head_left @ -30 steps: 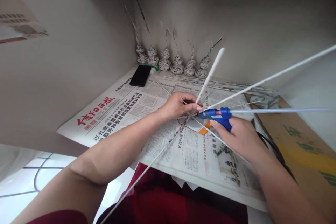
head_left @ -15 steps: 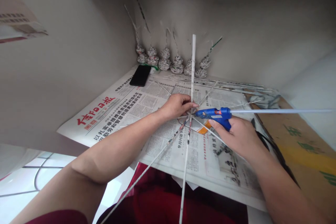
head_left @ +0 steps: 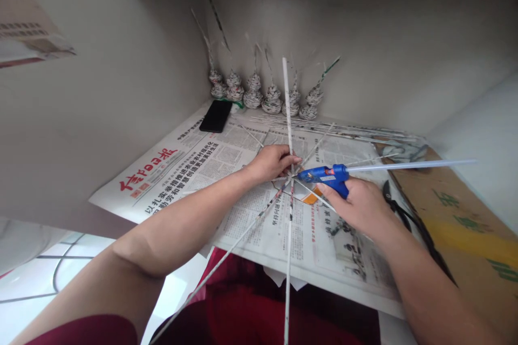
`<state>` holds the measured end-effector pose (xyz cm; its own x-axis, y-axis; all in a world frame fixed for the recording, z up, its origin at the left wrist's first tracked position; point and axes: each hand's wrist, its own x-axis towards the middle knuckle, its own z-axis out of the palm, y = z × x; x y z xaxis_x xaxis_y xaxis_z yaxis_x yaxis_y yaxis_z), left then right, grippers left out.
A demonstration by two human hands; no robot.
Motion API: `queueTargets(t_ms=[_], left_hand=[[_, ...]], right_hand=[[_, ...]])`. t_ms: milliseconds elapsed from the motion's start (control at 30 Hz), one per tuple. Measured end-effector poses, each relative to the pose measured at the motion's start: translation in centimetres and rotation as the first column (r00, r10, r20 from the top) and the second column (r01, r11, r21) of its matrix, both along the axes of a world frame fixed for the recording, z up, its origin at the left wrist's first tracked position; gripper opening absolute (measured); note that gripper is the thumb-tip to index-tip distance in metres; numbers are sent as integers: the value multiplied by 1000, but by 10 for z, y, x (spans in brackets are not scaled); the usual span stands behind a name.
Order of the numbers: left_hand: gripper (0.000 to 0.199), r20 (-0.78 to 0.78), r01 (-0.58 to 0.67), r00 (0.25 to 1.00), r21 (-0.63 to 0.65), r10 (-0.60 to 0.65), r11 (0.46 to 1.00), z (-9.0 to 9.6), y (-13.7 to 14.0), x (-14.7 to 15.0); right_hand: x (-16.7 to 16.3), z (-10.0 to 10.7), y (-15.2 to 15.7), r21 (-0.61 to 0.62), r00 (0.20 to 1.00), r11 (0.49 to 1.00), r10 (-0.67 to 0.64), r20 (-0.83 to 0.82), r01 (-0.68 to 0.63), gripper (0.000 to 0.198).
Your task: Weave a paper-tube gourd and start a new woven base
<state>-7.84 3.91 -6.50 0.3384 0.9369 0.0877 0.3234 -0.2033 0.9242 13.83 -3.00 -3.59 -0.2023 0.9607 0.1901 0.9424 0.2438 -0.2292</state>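
Observation:
My right hand (head_left: 358, 202) is wrapped round the handle of a blue hot glue gun (head_left: 326, 175), a long clear glue stick (head_left: 413, 165) jutting from its back. Its nozzle points left at the crossing of several rolled paper sticks, which spread out like spokes. My left hand (head_left: 273, 163) pinches a paper stick (head_left: 287, 102) close to that crossing; this stick rises toward the back wall. Another rolled paper stick (head_left: 288, 259) runs from the crossing toward my lap. Under the crossing lies a partly covered orange-and-white piece (head_left: 311, 195). The nozzle's exact contact is too small to tell.
Newspaper (head_left: 162, 183) covers the tabletop. Several woven paper gourds (head_left: 253, 91) line the back wall, near a black phone (head_left: 216, 116) and a bundle of paper sticks (head_left: 356, 132). At right are cardboard (head_left: 449, 194) and a black-handled tool (head_left: 399, 209).
The glue gun and my right hand have shifted slightly left, its nozzle nearer the crossing. The raised paper stick now leans left at its top. My left hand keeps its hold.

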Motion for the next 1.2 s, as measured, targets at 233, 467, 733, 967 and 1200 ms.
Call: queueTargets(t_ms=[233, 467, 733, 967, 1200], left_hand=[[19, 13, -17, 1000, -23, 17, 1000, 2, -1, 1], [18, 26, -2, 1000, -12, 3, 1000, -1, 1, 0], [20, 46, -5, 999, -26, 6, 1000, -2, 1, 0], [19, 59, -17, 998, -57, 20, 998, -3, 2, 2], [20, 36, -29, 999, -51, 31, 998, -3, 2, 1]], right_hand=[[3, 2, 1, -45, 999, 999, -19, -35, 18, 43], [2, -1, 3, -34, 998, 999, -44, -52, 43, 43], [2, -2, 3, 5, 1000, 1000, -17, -3, 17, 42], [-2, -2, -1, 42, 994, 999, 7, 107, -11, 44], [-5, -1, -4, 56, 993, 996, 58, 98, -64, 45]])
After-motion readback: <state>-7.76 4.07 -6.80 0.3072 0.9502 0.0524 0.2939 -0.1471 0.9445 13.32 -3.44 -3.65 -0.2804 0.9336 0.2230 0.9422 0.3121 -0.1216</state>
